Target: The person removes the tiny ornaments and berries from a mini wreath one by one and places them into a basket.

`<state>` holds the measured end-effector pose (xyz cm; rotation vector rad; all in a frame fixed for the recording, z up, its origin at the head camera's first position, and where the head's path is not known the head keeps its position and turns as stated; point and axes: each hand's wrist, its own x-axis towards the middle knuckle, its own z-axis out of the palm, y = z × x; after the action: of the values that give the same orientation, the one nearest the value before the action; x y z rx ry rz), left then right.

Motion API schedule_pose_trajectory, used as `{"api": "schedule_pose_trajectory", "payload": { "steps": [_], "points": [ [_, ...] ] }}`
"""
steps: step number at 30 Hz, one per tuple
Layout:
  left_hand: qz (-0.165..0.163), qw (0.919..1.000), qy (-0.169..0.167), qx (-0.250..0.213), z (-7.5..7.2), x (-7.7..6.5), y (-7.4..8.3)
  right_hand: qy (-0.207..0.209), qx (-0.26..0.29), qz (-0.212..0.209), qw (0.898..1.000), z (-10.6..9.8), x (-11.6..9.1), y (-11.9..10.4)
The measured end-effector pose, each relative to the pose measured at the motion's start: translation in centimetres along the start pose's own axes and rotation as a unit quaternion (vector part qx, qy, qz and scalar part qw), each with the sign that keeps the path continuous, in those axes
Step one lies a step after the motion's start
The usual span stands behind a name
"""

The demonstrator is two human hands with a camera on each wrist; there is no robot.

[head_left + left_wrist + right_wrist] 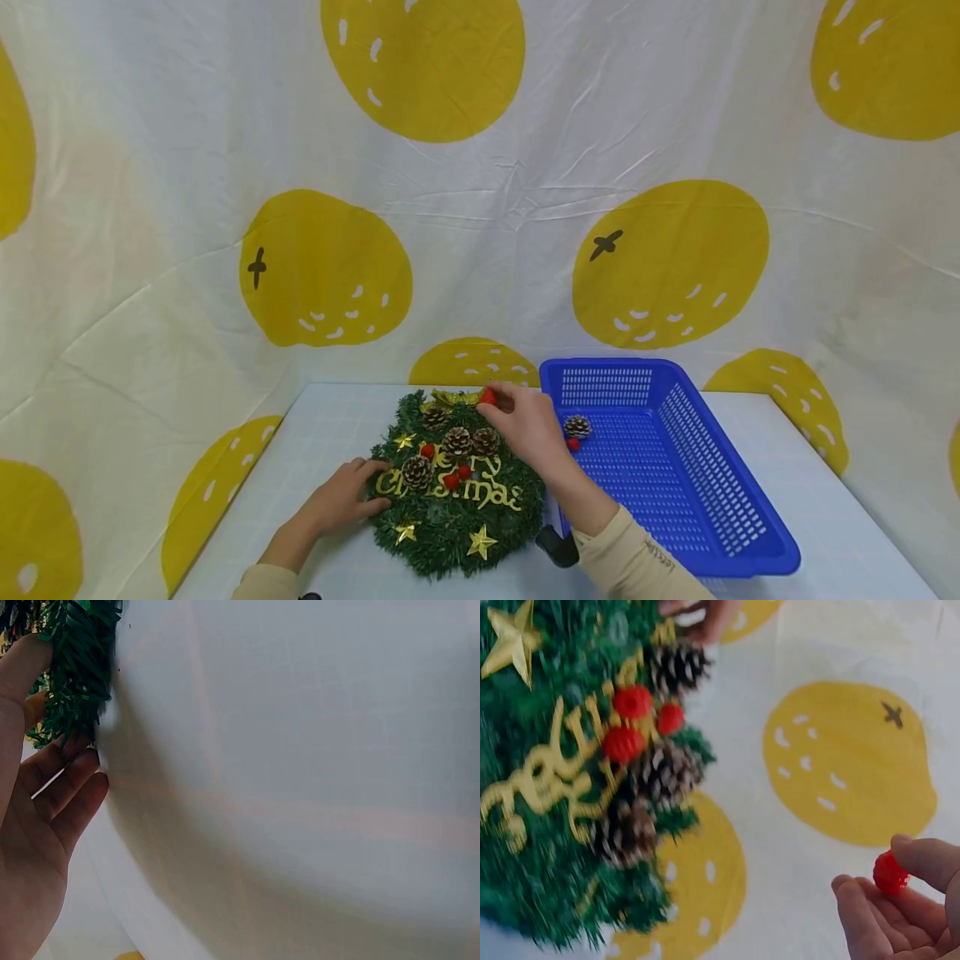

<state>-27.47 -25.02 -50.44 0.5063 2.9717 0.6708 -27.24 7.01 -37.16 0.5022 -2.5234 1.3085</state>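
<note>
A green Christmas wreath (442, 550) lies on the white table, dressed with gold "Merry Christmas" lettering, gold stars (482, 542), pinecones (417, 472) and red berries (451, 482). My left hand (345, 498) holds its left edge; in the left wrist view the thumb lies over the greenery (79, 675) and the fingers reach to its rim. Above the wreath's far right edge, my right hand (531, 423) pinches a red berry (891, 871) between thumb and fingers. Beside that berry, a gold ribbon (453, 398) sits at the wreath's top.
A blue plastic basket (738, 483) stands just right of the wreath. Inside it, near the left wall, are a pinecone (577, 427) and a red berry (573, 444). Behind the table hangs a white cloth (487, 275) with yellow fruit prints.
</note>
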Motion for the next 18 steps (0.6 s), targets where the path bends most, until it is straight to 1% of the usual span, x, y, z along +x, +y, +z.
{"api": "schedule_pose_trajectory", "payload": {
  "steps": [3, 6, 10, 14, 18],
  "points": [
    [0.001, 1.0, 0.001, 0.0, 0.0, -0.1, 0.0, 0.017, -0.01, 0.008, 1.0, -1.2, 0.8, 0.3],
    [0.001, 1.0, 0.0, 0.0, -0.1, -0.1, 0.1, 0.031, -0.026, 0.018, 0.999, -2.3, 1.8, 1.3],
    [0.002, 1.0, 0.001, 0.002, -0.1, -0.1, 0.0, 0.042, -0.054, 0.042, 0.997, -3.7, 2.8, 3.4],
    [0.005, 1.0, 0.003, 0.002, 0.0, -0.1, -0.1, 0.039, -0.074, 0.08, 0.993, -5.1, 3.5, 5.6],
    [0.008, 1.0, 0.005, 0.003, 0.0, -0.1, -0.1, 0.032, -0.101, 0.123, 0.987, -6.0, 4.0, 8.1]
  ]
}}
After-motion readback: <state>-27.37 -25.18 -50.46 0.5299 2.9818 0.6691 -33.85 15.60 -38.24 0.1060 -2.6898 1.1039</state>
